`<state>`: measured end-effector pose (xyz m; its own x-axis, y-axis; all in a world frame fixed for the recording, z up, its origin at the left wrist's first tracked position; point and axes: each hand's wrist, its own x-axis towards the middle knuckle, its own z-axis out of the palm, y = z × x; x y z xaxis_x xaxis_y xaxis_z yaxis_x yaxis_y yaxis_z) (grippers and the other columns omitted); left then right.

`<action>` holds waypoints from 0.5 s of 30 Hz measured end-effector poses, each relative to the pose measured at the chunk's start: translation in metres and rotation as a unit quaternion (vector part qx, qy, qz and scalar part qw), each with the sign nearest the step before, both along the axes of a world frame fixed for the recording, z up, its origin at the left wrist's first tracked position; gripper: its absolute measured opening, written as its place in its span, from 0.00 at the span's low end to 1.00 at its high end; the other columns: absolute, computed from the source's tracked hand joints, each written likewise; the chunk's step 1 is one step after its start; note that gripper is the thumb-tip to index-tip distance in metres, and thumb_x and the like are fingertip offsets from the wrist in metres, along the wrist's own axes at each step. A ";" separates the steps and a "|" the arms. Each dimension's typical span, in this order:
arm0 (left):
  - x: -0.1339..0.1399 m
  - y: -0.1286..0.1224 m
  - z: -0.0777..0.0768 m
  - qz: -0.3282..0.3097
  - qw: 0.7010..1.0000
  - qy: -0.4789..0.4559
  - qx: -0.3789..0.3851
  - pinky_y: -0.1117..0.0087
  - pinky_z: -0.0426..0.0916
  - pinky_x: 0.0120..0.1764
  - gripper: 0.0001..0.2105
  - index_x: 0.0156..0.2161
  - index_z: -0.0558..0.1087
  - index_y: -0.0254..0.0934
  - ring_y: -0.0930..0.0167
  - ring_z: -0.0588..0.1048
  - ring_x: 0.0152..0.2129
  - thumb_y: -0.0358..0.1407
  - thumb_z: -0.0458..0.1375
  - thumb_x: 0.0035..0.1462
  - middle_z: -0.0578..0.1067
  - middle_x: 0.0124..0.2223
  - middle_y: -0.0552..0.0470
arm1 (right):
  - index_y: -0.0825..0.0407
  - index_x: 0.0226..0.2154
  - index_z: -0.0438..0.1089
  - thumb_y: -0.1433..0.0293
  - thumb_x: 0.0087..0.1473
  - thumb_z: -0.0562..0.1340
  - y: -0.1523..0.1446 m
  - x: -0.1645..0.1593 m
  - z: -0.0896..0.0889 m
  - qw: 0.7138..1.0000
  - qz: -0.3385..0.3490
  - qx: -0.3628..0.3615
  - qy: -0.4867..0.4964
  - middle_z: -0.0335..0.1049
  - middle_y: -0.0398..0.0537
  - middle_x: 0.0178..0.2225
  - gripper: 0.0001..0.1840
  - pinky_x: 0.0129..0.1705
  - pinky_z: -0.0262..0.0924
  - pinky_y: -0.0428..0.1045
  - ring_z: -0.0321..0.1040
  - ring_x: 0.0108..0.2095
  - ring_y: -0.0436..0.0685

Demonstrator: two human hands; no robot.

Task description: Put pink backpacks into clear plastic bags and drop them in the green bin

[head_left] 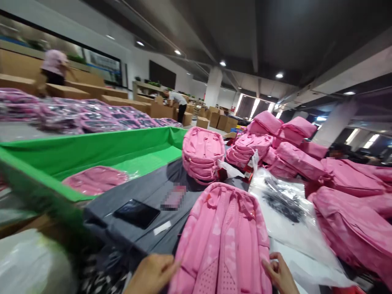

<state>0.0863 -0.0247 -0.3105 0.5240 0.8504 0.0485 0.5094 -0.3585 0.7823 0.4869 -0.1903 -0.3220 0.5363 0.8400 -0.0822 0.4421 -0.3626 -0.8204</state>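
Note:
A pink backpack (222, 241) lies in front of me, its padded straps and back panel facing up. My left hand (154, 271) grips its left edge between thumb and fingers. On the opposite side, my right hand (279, 271) pinches the right edge, its fingers curled. Just beyond the bag, a small stack of pink backpacks (203, 153) stands on the grey cloth (134, 245). A black phone (136, 213), a white slip (162, 228) and a blurred pink item (174, 197) lie left of the backpack.
Left is a green-lined bin (92, 149) with a plastic-wrapped pink bag (94, 179) inside. Clear plastic bags (284, 204) and piled pink backpacks (355, 179) crowd the right. Wrapped bags (92, 114), cardboard boxes (161, 109) and two people (55, 67) are farther back.

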 end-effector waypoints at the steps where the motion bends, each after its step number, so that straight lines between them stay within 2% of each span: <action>1: 0.011 0.016 0.016 0.016 0.999 0.006 0.044 0.69 0.58 0.29 0.31 0.20 0.59 0.39 0.71 0.61 0.21 0.61 0.40 0.63 0.61 0.20 0.55 | 0.46 0.31 0.58 0.35 0.46 0.56 0.003 0.008 0.001 1.000 0.004 -0.017 0.007 0.52 0.31 0.15 0.32 0.24 0.46 0.48 0.51 0.17 0.50; 3: 0.048 0.047 0.046 0.001 0.989 -0.006 0.145 0.66 0.66 0.38 0.29 0.30 0.72 0.38 0.66 0.71 0.30 0.56 0.40 0.67 0.74 0.30 0.50 | 0.47 0.26 0.61 0.34 0.45 0.53 0.017 0.030 0.007 0.999 -0.005 -0.037 -0.005 0.58 0.38 0.15 0.33 0.22 0.48 0.49 0.56 0.16 0.52; 4: 0.072 0.061 0.056 -0.025 0.981 -0.013 0.191 0.61 0.69 0.48 0.27 0.41 0.77 0.37 0.61 0.75 0.40 0.55 0.43 0.67 0.79 0.42 0.46 | 0.48 0.25 0.61 0.35 0.46 0.52 0.028 0.044 0.012 0.999 -0.017 -0.038 -0.021 0.62 0.41 0.17 0.33 0.23 0.51 0.49 0.59 0.18 0.53; 5: 0.098 0.072 0.060 -0.056 0.973 -0.003 0.224 0.52 0.65 0.58 0.26 0.54 0.76 0.38 0.54 0.72 0.53 0.54 0.49 0.65 0.77 0.56 0.41 | 0.48 0.24 0.62 0.36 0.47 0.52 0.040 0.059 0.017 0.998 -0.034 -0.032 -0.044 0.65 0.43 0.19 0.31 0.25 0.54 0.50 0.62 0.20 0.54; 6: 0.124 0.079 0.060 -0.085 0.968 0.027 0.234 0.42 0.56 0.64 0.28 0.63 0.71 0.42 0.47 0.63 0.64 0.54 0.54 0.63 0.68 0.67 0.40 | 0.48 0.25 0.62 0.40 0.50 0.54 0.054 0.075 0.023 0.996 -0.054 -0.022 -0.072 0.66 0.44 0.22 0.28 0.28 0.57 0.50 0.65 0.23 0.55; 7: 0.148 0.084 0.055 -0.118 0.966 0.068 0.222 0.34 0.49 0.65 0.32 0.67 0.66 0.45 0.41 0.53 0.69 0.53 0.58 0.61 0.59 0.72 0.40 | 0.49 0.26 0.63 0.45 0.53 0.57 0.069 0.089 0.027 0.992 -0.072 -0.010 -0.102 0.67 0.43 0.24 0.24 0.32 0.60 0.51 0.67 0.27 0.55; 8: 0.169 0.085 0.046 -0.169 0.961 0.109 0.191 0.27 0.45 0.64 0.35 0.68 0.64 0.48 0.35 0.45 0.70 0.55 0.61 0.59 0.55 0.74 0.40 | 0.49 0.28 0.65 0.51 0.55 0.59 0.084 0.102 0.029 0.988 -0.088 -0.002 -0.130 0.67 0.42 0.26 0.19 0.37 0.62 0.51 0.68 0.30 0.55; 10: 0.193 0.083 0.026 -0.240 0.949 0.137 0.150 0.21 0.37 0.61 0.40 0.69 0.61 0.55 0.30 0.36 0.69 0.64 0.60 0.55 0.49 0.75 0.44 | 0.51 0.34 0.68 0.62 0.58 0.64 0.113 0.122 0.027 0.979 -0.110 0.000 -0.172 0.69 0.41 0.29 0.10 0.44 0.64 0.53 0.69 0.35 0.54; 12: 0.199 0.078 0.011 -0.270 0.945 0.134 0.124 0.19 0.33 0.59 0.43 0.70 0.57 0.60 0.29 0.34 0.69 0.70 0.56 0.52 0.45 0.76 0.47 | 0.53 0.38 0.69 0.68 0.58 0.66 0.137 0.134 0.018 0.972 -0.124 -0.012 -0.198 0.70 0.41 0.32 0.08 0.47 0.65 0.54 0.69 0.37 0.54; 15: 0.190 0.072 0.008 -0.274 0.948 0.124 0.101 0.17 0.31 0.58 0.43 0.70 0.54 0.64 0.29 0.35 0.69 0.72 0.54 0.52 0.43 0.76 0.49 | 0.53 0.31 0.69 0.70 0.59 0.67 0.157 0.145 0.000 0.968 -0.124 -0.040 -0.215 0.68 0.39 0.30 0.07 0.44 0.65 0.52 0.68 0.35 0.53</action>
<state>0.2767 0.0476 -0.3030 0.9012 0.4334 -0.0007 0.3622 -0.7521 0.5505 0.6315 -0.0329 -0.3216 0.7198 0.6813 0.1332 0.6275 -0.5565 -0.5446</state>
